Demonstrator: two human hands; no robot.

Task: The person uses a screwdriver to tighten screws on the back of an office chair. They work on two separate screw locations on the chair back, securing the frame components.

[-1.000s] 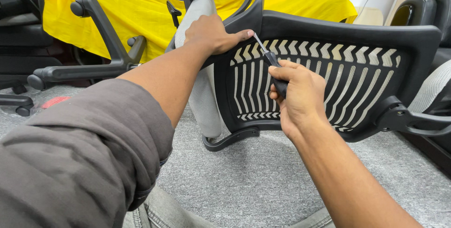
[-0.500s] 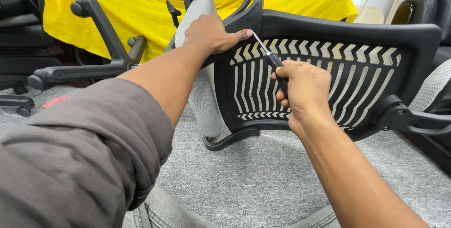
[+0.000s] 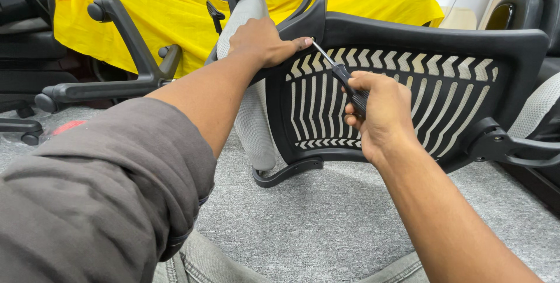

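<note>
While your left hand (image 3: 262, 41) grips the chair back (image 3: 408, 38), your right hand (image 3: 376, 111), fingers closed round the screwdriver (image 3: 338, 73), aims it up-left toward that thumb.

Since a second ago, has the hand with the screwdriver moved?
Yes, slightly: the right hand has crept up the slatted chair back, toward the left hand gripping its top edge.

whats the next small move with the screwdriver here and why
Probably turn the screwdriver in place while pressing in. The right hand grips its handle, the tip sits at the upper left corner of the black chair back, and the left hand braces the frame beside it.
</note>
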